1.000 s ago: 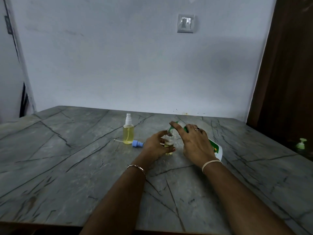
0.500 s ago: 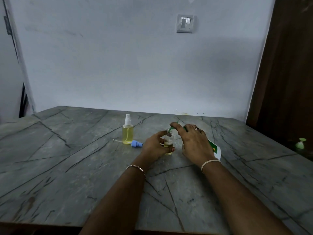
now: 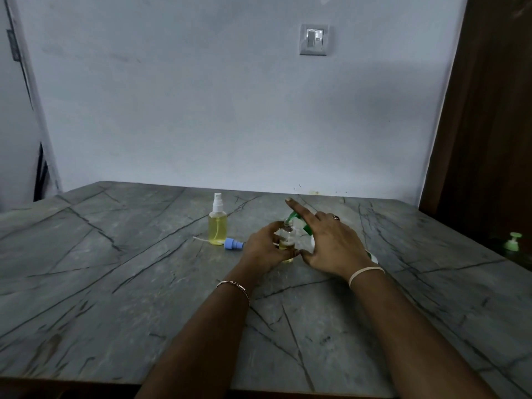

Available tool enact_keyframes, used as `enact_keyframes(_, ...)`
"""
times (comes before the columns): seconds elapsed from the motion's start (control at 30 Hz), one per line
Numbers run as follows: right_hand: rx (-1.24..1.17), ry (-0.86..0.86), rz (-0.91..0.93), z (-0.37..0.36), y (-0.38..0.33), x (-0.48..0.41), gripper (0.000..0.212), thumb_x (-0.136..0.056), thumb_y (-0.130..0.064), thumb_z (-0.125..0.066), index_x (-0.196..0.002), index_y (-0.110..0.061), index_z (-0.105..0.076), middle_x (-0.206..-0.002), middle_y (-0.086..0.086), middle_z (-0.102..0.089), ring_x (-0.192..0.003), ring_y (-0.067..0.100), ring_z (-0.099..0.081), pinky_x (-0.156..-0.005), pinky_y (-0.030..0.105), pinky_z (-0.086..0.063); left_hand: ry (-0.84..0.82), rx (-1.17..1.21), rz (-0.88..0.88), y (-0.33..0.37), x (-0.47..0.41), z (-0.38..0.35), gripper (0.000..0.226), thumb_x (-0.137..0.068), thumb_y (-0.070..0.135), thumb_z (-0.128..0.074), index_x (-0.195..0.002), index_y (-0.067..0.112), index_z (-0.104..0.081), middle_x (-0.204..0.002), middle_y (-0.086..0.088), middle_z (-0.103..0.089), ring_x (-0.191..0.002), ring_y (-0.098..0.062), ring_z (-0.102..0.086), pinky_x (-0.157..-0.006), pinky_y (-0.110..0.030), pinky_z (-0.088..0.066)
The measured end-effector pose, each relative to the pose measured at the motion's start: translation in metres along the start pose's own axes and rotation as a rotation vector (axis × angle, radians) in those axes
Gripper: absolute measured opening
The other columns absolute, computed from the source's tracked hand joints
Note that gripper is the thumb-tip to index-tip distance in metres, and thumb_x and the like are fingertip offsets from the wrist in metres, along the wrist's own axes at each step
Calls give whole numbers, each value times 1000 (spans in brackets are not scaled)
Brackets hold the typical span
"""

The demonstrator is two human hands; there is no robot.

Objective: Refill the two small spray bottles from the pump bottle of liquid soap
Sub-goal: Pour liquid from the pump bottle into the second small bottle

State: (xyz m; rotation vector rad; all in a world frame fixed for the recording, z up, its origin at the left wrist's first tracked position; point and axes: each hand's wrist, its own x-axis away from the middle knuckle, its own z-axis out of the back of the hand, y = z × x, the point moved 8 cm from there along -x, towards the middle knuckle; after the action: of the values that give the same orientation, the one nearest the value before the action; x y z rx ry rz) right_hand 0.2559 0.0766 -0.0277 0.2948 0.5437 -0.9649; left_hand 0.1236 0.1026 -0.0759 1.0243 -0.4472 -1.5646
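My left hand (image 3: pixel 262 249) grips a small uncapped spray bottle (image 3: pixel 287 239) that stands on the table with some yellow liquid in it. My right hand (image 3: pixel 335 246) wraps the tilted pump bottle, whose white body (image 3: pixel 373 258) shows past my wrist. The bottle's green nozzle (image 3: pixel 295 217) sits just over the small bottle's mouth. My right index finger sticks out straight, lifted off the pump head. A second spray bottle (image 3: pixel 218 228), full of yellow liquid and fitted with a white sprayer, stands to the left. A blue sprayer cap (image 3: pixel 233 244) with its tube lies beside it.
The grey marble-patterned table (image 3: pixel 129 283) runs back to a pale wall. Beyond the table's right edge, a green pump top (image 3: pixel 513 241) sits low against a dark brown panel (image 3: pixel 489 125). The near table edge is at the bottom of the view.
My right index finger was pressed down on the pump head; it has now lifted up and points forward. My left hand and the small bottle have stayed where they were.
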Motion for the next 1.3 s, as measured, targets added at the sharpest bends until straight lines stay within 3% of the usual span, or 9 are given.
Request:
enact_keyframes(0.1,24,-22,-28,-3,-2,-3,114,-76,-17,-70,-144,-49,16,-111,7,-55,-103,27,-53,-86,40,-48,-1,-21,3,-1,-1,0,66,-68,33,-83,-127,24,-54,-113,0,-68,-100,-14,-64,-89,-28,-51)
enact_keyframes(0.23,14,-13,-58,-4,-1,-5,97,-76,-6,-66,-146,-41,-9,-117,8,-56,-106,28,-53,-91,42,-47,-15,-13,3,-1,-2,0,58,-68,34,-83,-120,28,-56,-111,-1,-68,-97,-14,-64,-88,-30,-53)
enact_keyframes(0.63,-24,69,-64,-3,-3,-8,75,-74,-4,-64,-135,-32,-30,-116,6,-59,-106,27,-55,-91,42,-47,-15,55,8,-1,1,-1,62,-68,28,-84,-123,25,-56,-102,-5,-71,-93,-17,-67,-91,-36,-53)
enact_keyframes(0.83,27,55,-55,-4,0,-5,84,-77,-9,-63,-143,-39,-19,-117,6,-57,-109,27,-53,-92,41,-45,0,19,-4,-1,1,0,62,-67,34,-83,-122,28,-55,-108,-3,-69,-98,-18,-65,-91,-40,-53)
enact_keyframes(0.97,48,25,-41,-6,2,-4,89,-80,-9,-61,-145,-45,-12,-116,6,-55,-112,27,-50,-94,41,-45,8,-31,-11,2,3,1,68,-68,37,-82,-128,27,-52,-111,-2,-68,-99,-16,-65,-92,-36,-52)
enact_keyframes(1.13,12,21,-48,-4,0,-3,79,-79,-12,-63,-141,-39,-23,-116,6,-55,-113,27,-50,-94,42,-45,18,-57,-39,9,5,3,65,-70,41,-80,-127,26,-52,-115,2,-67,-101,-13,-63,-88,-27,-51)
enact_keyframes(1.3,14,56,-51,-4,-3,-6,74,-77,-11,-64,-137,-35,-28,-117,5,-56,-113,27,-50,-93,42,-44,14,-48,-40,11,7,3,55,-73,38,-78,-122,27,-55,-110,-1,-68,-86,-6,-58,-78,-20,-44)
